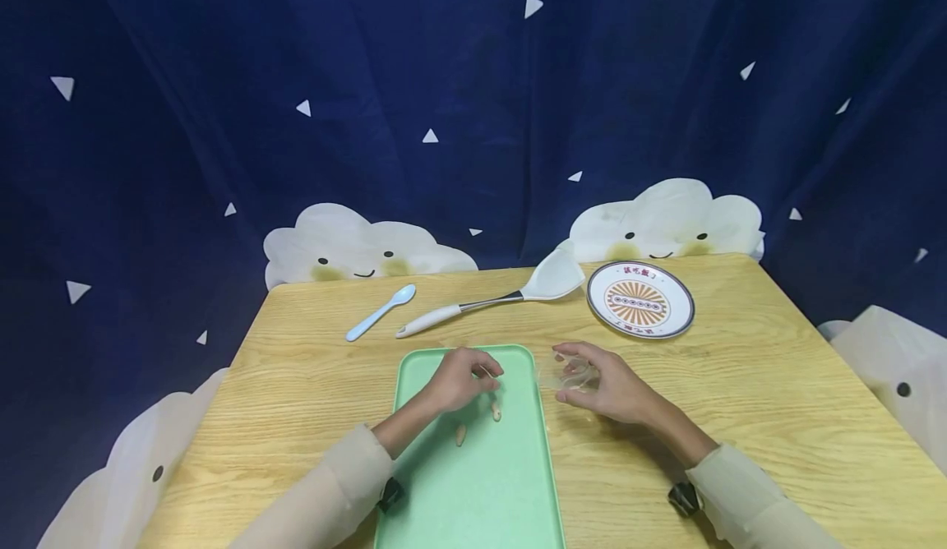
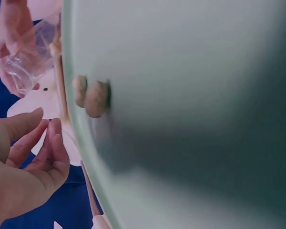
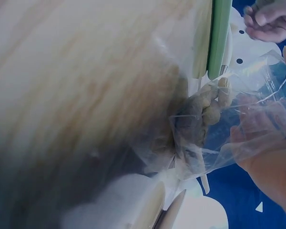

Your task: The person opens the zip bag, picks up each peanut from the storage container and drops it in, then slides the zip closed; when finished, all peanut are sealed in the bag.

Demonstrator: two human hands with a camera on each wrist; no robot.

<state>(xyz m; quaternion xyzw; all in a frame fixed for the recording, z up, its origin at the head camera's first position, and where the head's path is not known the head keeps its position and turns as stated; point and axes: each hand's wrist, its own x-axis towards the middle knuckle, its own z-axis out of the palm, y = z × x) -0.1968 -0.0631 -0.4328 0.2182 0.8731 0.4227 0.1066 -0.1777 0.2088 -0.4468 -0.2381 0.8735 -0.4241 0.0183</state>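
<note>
Over the far part of a green tray (image 1: 481, 491) hovers my left hand (image 1: 460, 381), its fingers loosely bent with nothing seen between them and the thumb. Two unshelled peanuts (image 1: 496, 412) lie on the tray below it, one nearer the middle; the left wrist view shows these peanuts (image 2: 97, 99) close together near the rim. Just right of the tray, my right hand (image 1: 610, 385) holds a clear plastic bag (image 3: 205, 157) between curved fingers and thumb. Several more peanuts (image 3: 211, 113) sit inside the bag, low down near the table.
Behind the tray, a white-handled spatula (image 1: 553, 276) lies across the wooden table (image 1: 740, 368), with a light blue spoon (image 1: 381, 313) to its left. A round patterned plate (image 1: 640, 300) stands at the back right. Dark blue curtains (image 1: 473, 64) surround the table.
</note>
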